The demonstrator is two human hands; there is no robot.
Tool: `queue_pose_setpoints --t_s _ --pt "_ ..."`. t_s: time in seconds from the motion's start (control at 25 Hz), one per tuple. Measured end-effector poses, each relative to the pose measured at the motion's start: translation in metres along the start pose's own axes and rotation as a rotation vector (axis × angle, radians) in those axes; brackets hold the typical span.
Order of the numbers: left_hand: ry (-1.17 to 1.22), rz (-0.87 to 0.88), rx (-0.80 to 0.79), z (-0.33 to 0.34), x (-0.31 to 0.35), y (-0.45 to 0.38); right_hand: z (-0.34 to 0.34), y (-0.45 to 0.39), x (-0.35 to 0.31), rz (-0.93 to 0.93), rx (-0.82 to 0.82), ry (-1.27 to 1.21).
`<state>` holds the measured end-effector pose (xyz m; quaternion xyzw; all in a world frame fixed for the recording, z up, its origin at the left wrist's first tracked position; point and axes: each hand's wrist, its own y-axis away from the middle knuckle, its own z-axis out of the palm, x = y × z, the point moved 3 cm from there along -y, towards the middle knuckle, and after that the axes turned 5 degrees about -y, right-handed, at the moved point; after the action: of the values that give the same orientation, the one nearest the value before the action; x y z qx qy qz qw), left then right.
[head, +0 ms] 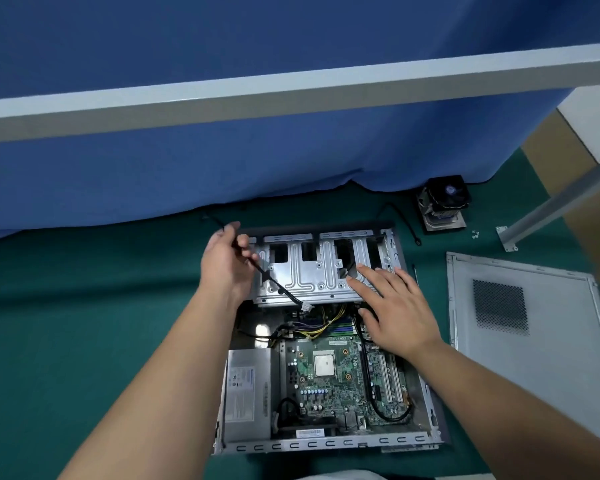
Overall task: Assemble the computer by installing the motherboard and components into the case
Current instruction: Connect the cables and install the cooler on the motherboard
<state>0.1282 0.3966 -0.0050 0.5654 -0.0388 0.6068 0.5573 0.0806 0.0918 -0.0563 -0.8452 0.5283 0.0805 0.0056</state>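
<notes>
- The case lies open on the green table, near its middle, its far end close to the blue curtain.
- The motherboard sits inside the case, beside the power supply along the case's left wall.
- A metal drive cage spans the case's far end, above the board's far edge.
- The left hand pinches a black cable at the cage's far left corner; the cable runs down across the cage to a white plug at its near edge.
- The right hand lies flat with fingers straight, fingertips pressing the cage's right part, holding nothing.
- The side panel lies flat on the table just right of the case.
- A cooler stands near the table's far right, by the curtain's hem.
</notes>
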Motion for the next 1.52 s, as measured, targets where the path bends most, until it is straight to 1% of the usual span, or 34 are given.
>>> queue_pose_setpoints --t_s 0.24,0.4,0.48,0.56,0.72,0.84,0.88,0.92,0.96,1.04,1.12,1.2,1.32,1.48,1.52 --pt "-0.055 0.120 0.058 -0.052 0.020 0.006 -0.001 0.001 -0.002 -0.008 0.021 0.010" --pt "-0.061 0.130 0.175 -0.097 0.010 0.010 -0.004 0.001 -0.003 -0.012 0.027 0.025" --pt "-0.041 0.095 0.237 -0.117 0.006 0.009 -0.004 0.001 -0.003 -0.009 0.023 0.034" --pt "-0.062 0.041 0.252 -0.128 0.004 0.006 -0.004 0.001 -0.003 -0.006 0.025 0.037" --pt "-0.266 -0.091 0.300 -0.132 0.007 -0.006 -0.002 0.000 -0.002 -0.014 0.045 0.035" --pt "-0.446 -0.247 0.260 -0.135 0.003 -0.012 -0.001 -0.001 -0.002 -0.013 0.052 0.041" --pt "-0.439 -0.278 0.240 -0.137 0.000 -0.015 0.000 0.000 -0.001 -0.013 0.057 0.045" --pt "-0.366 -0.299 0.215 -0.139 -0.003 -0.018 0.001 -0.001 -0.001 -0.015 0.065 0.044" --pt "-0.250 -0.315 0.197 -0.141 -0.004 -0.022 0.002 -0.001 -0.001 -0.018 0.076 0.039" --pt "-0.031 -0.338 0.213 -0.143 -0.002 -0.031 0.003 -0.001 0.000 -0.024 0.085 0.039" --pt "0.013 -0.327 0.244 -0.142 0.001 -0.038 0.003 -0.002 0.001 -0.025 0.089 0.049" --pt "-0.071 -0.291 0.241 -0.143 0.002 -0.044 0.003 -0.002 0.001 -0.024 0.092 0.051" --pt "-0.306 -0.267 0.237 -0.148 -0.003 -0.049 0.004 -0.002 0.002 -0.025 0.089 0.053" --pt "-0.779 -0.263 0.258 -0.162 -0.004 -0.049 0.005 -0.003 0.001 -0.023 0.089 0.065" --pt "-0.875 -0.228 0.284 -0.163 -0.003 -0.048 0.005 -0.003 0.001 -0.025 0.091 0.068"
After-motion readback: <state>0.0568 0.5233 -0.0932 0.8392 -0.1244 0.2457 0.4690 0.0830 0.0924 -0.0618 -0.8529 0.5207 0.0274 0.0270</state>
